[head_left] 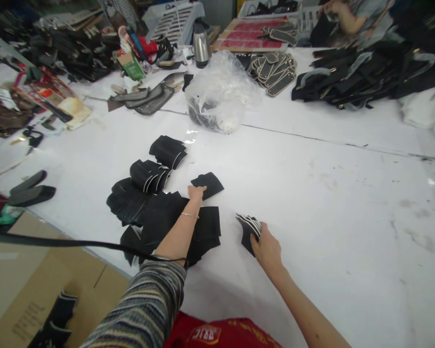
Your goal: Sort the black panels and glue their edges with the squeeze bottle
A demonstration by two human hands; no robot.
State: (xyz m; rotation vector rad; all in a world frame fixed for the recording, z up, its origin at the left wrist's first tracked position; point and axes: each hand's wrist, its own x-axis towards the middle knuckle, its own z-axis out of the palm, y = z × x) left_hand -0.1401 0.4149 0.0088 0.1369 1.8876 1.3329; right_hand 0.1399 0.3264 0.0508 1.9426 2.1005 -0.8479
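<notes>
My left hand (197,192) is closed on the near left edge of a black cut piece (211,185), which lies at or just above the white table. Under my left forearm spreads a pile of black pieces (207,223). In my right hand (267,245) is a small stack of black pieces (247,237) with pale edges fanned out, gripped between thumb and fingers. Left of my hands lie more curved black stacks, one with white edges (148,176) and another farther back (167,151). How many pieces my left fingers hold cannot be seen.
A clear plastic bag (221,92) sits mid-table, with a steel kettle (201,44) behind it. Black goods with straps (362,77) are heaped at the back right. A black cord (76,241) crosses at left above a cardboard box (68,280). Another person's arm (348,21) shows at top right.
</notes>
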